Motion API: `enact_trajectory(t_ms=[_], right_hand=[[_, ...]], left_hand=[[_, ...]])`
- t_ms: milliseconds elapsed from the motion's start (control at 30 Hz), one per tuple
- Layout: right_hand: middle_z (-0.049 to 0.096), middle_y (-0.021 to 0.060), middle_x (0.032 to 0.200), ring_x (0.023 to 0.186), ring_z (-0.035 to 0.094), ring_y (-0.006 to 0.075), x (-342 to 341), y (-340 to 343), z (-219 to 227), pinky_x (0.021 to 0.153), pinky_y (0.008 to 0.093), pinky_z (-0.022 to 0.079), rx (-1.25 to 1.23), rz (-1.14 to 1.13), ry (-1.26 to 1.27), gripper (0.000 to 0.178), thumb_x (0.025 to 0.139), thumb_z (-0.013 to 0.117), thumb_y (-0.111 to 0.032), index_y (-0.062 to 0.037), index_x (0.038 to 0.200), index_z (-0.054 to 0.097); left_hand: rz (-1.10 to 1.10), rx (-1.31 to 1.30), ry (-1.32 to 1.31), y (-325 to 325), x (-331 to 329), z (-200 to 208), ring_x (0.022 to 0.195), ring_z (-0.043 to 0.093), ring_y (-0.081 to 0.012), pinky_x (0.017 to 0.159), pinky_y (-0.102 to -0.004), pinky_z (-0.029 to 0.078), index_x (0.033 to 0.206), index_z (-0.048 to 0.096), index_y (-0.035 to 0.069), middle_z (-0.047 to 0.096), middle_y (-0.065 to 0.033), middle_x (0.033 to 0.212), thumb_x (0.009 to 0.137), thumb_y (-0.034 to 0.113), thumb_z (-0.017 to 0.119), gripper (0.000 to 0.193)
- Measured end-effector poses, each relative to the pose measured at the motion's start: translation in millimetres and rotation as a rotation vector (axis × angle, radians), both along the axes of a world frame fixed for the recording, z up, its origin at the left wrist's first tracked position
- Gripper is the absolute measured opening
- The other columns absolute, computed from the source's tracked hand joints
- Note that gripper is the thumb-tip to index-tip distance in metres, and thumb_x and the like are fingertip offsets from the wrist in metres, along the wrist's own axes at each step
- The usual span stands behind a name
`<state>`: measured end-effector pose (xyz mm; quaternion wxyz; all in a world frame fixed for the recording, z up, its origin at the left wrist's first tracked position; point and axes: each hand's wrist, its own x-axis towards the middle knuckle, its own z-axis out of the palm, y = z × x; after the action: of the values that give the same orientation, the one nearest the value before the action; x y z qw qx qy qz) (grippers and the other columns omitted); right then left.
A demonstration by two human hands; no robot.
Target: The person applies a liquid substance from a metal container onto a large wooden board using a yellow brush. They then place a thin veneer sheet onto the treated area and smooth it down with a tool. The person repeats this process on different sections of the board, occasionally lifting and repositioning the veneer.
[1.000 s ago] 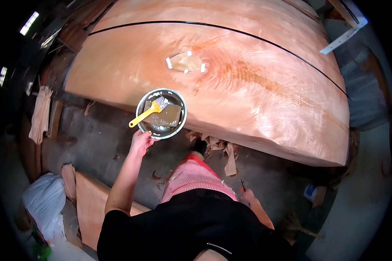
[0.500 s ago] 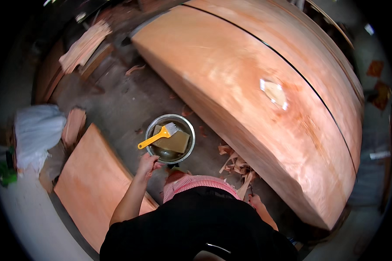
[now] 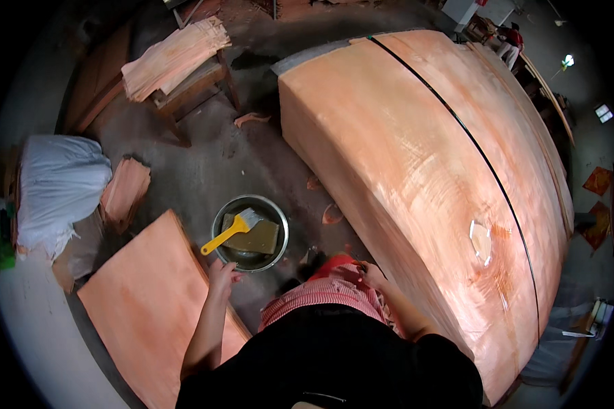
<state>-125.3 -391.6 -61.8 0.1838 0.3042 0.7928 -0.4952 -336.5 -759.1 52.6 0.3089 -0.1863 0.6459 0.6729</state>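
**Left hand grips the metal bowl between two wooden slabs**

Around you, the floor [image 3: 184, 167] is hemmed in on both sides. To your right, a large wooden slab [image 3: 409, 136] fills much of the view, crossed by a black strap [image 3: 468, 133] and marked with a pale oval patch [image 3: 481, 242]. To your left, a smaller wooden slab [image 3: 150, 307] reaches toward your left forearm and passes partly behind it. Beyond that lie a bundle of wood strips [image 3: 125, 194] and a rumpled white sheet [image 3: 61, 191]. Farther ahead, thin wood sheets [image 3: 177, 58] rest on a wooden stand [image 3: 187, 102], and a curled wood scrap [image 3: 250, 119] lies on the floor near it. Another person [image 3: 510, 44] is far off, past the large slab.

Your metal bowl [image 3: 255, 260] is ahead of you in the gap between the slabs, nearer the smaller one. Inside is a greenish-brown block [image 3: 259, 238]; a yellow-handled paintbrush [image 3: 232, 231] lies across it, its handle sticking out over the bowl's left rim.

Your left arm reaches forward, and your left hand [image 3: 223, 275] is closed on the bowl's near rim. Your right arm bends inward, with the right hand [image 3: 373, 275] low by your red-and-white striped apron [image 3: 314, 292]; you cannot tell here whether it grips anything.
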Motion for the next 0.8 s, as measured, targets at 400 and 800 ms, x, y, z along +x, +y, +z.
enact_trajectory(t_ms=[400, 800], right_hand=[[0.057, 0.0135, 0.078, 0.067, 0.056, 0.0283, -361.5, 85.2, 60.1, 0.06, 0.0351, 0.045, 0.372, 0.316, 0.32, 0.029, 0.07, 0.047, -0.012, -0.0129, 0.098, 0.053], [0.028, 0.0132, 0.128, 0.117, 0.028, 0.0274, -657.0, 213.2, 53.0, 0.091, 0.036, 0.031, 0.985, 0.062, 0.254, 0.042, 0.072, 0.036, -0.004, 0.0021, 0.114, 0.04]], left_hand=[[0.207, 0.202, 0.103, 14.9, -219.9, 14.7, 0.077, 0.057, -0.0217, 0.066, -0.0346, 0.05, 0.107, 0.043, 0.0, 0.053, -0.0104, 0.092, 0.074, -0.002, 0.04, 0.034], [0.117, -0.027, 0.06, 54.2, -527.2, 4.3, 0.056, 0.054, -0.0134, 0.041, -0.0193, 0.034, 0.1, 0.048, 0.007, 0.054, -0.0021, 0.075, 0.071, 0.006, 0.049, 0.029]])
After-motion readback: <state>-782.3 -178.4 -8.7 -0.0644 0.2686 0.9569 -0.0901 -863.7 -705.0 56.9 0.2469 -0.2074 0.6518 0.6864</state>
